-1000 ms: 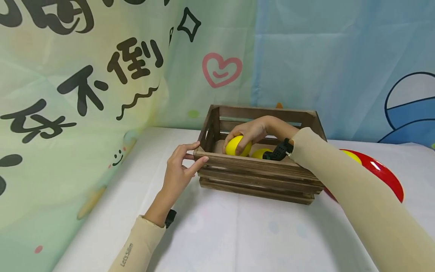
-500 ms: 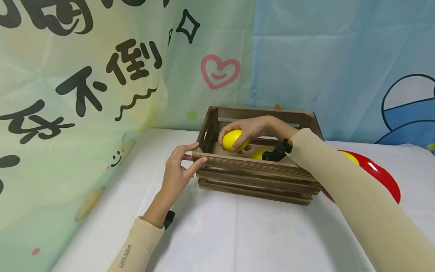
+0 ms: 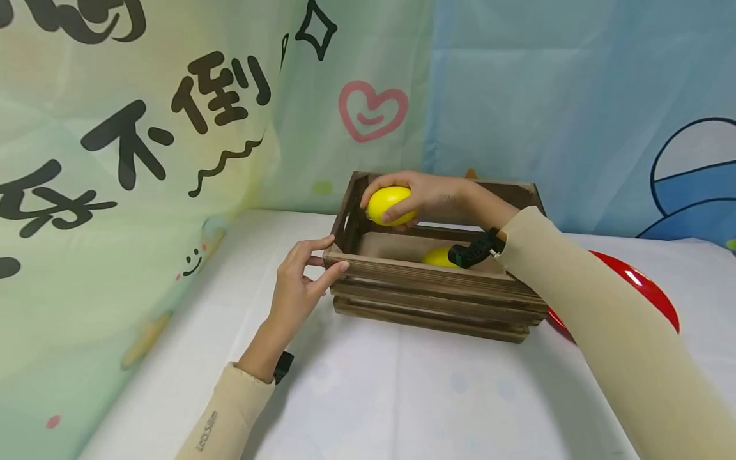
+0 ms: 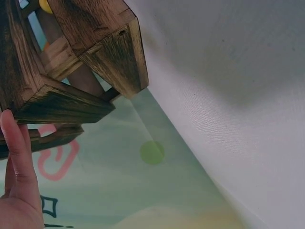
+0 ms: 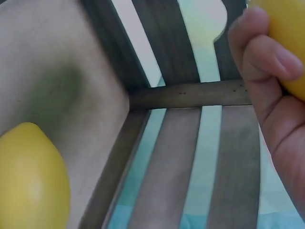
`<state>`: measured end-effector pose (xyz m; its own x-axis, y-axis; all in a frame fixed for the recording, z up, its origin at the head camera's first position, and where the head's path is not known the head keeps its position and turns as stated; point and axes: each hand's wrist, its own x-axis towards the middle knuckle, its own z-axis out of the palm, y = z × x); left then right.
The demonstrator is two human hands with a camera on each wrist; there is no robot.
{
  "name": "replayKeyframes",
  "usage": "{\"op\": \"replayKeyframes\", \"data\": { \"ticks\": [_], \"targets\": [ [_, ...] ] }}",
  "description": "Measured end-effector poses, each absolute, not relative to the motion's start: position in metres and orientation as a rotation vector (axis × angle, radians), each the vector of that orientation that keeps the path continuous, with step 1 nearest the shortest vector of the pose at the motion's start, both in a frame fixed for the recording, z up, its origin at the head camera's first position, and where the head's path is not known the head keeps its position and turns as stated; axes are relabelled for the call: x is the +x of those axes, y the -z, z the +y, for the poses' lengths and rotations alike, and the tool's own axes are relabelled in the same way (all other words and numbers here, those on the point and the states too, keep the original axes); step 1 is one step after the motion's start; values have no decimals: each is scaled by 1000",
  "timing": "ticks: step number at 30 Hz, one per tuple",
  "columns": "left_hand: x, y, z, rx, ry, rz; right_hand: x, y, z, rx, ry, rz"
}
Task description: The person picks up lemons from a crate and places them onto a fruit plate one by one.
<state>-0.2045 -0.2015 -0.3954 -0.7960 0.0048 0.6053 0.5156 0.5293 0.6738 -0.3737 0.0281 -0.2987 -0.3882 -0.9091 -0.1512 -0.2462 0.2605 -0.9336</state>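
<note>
In the head view my right hand point(image 3: 428, 195) grips a yellow lemon point(image 3: 386, 203), raised inside the slatted wooden crate point(image 3: 425, 271) near its top left corner. The right wrist view shows curled fingers point(image 5: 267, 62) round this lemon at the upper right. A second lemon point(image 3: 438, 257) lies on the crate floor, partly covered by the black wrist strap; it also shows as a large lemon point(image 5: 33, 176) in the right wrist view. My left hand point(image 3: 299, 275) holds the crate's front left corner, thumb on the front and fingers at the side.
To the right of the crate, a red plate point(image 3: 650, 287) is partly hidden behind my right sleeve. A white cloth point(image 3: 356, 383) covers the table. Behind the crate hangs a printed fabric backdrop point(image 3: 517, 115) with a heart and large characters.
My right hand has lifted the lemon from the crate floor, up and slightly left. The second lemon stays put. My left hand keeps its hold on the corner.
</note>
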Motion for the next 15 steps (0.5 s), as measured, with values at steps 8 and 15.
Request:
{"op": "replayKeyframes", "data": {
  "ticks": [8,15],
  "targets": [
    [-207,389,-199,-441,1214,-2194,-370,272,32,-1058,1107,2048],
    [-204,394,-199,-422,1220,-2222,-353,258,37,-1003,1181,2146]
  ]
}}
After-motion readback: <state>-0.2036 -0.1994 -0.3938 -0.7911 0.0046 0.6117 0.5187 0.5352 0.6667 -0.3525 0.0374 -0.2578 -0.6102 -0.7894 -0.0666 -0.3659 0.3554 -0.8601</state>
